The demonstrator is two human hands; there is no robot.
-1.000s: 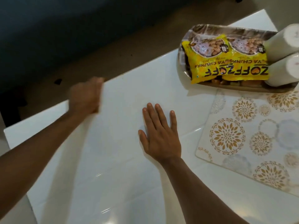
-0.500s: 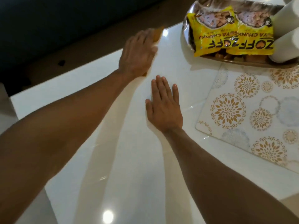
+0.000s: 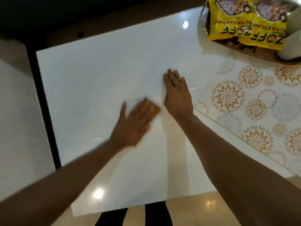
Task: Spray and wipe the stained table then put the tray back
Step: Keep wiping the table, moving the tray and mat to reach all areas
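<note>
Glossy white surface (image 3: 114, 62) looks slippery. Left fingers (image 3: 143, 108), flat and blurred, press a thin, soft-looking orange cloth (image 3: 154, 108); right hand (image 3: 176, 95) lies spread just beside it. Beyond lies the loaded, probably heavy tray (image 3: 201, 26); grip its rim.

Glossy beige tiled floor (image 3: 228, 204) mirrors ceiling lights; dark beyond

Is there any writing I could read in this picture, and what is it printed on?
"ZOFF ZOFF": dark brand lettering, upside down to the camera, on the left yellow packet.
"ZO...": the same brand, partly covered, on the right yellow packet.
"SOYA CHUNKS": partly legible, upside down, above the brand on both packets.
"10": small round badge on each packet.
Other small print on the packets is too blurred to read.
</note>
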